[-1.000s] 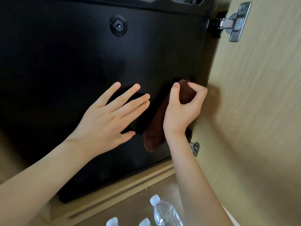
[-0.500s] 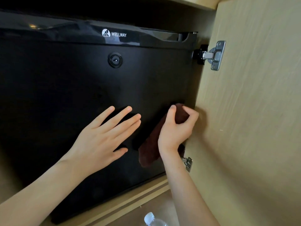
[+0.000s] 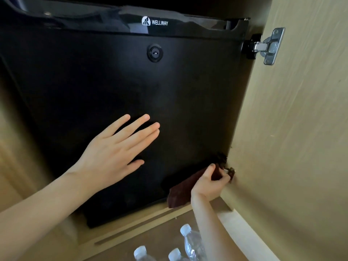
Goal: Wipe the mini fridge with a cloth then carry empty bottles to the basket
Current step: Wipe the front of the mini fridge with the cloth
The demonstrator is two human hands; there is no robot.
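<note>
View from above, looking down at a black mini fridge (image 3: 113, 81) set inside a pale wood-grain cabinet. The fridge door is flat, matte and nearly square, with a glossy curved band along its top edge bearing a white WELLWAY logo (image 3: 154, 22). A small round lock (image 3: 154, 53) sits just beneath the band, at centre.

The left hand (image 3: 114, 155) lies flat against the middle of the door. Its fingers (image 3: 139, 127) are straight and slightly spread, pointing up and to the right, and hold nothing.

The right hand (image 3: 209, 183) is at the door's lower right corner, its thumb and fingers curled round a cloth (image 3: 180, 193) and pressing it to the black surface. The cloth is dark reddish brown, soft and napped, bunched into a long strip. Its long axis runs diagonally: the upper end is tucked in the hand, and the lower end trails down and left, over the door's bottom edge.

To the right, the open cabinet door (image 3: 301, 129) shows a smooth, light laminate face. A shiny metal upper hinge (image 3: 269, 46) joins it to the cabinet, and a lower hinge (image 3: 230, 171) sits just beside the right hand.

Below the fridge runs a pale wooden ledge (image 3: 131, 228) with a narrow groove. At the bottom edge of the view are three clear, crinkled plastic bottles (image 3: 190, 240) with white caps; only their tops show.
</note>
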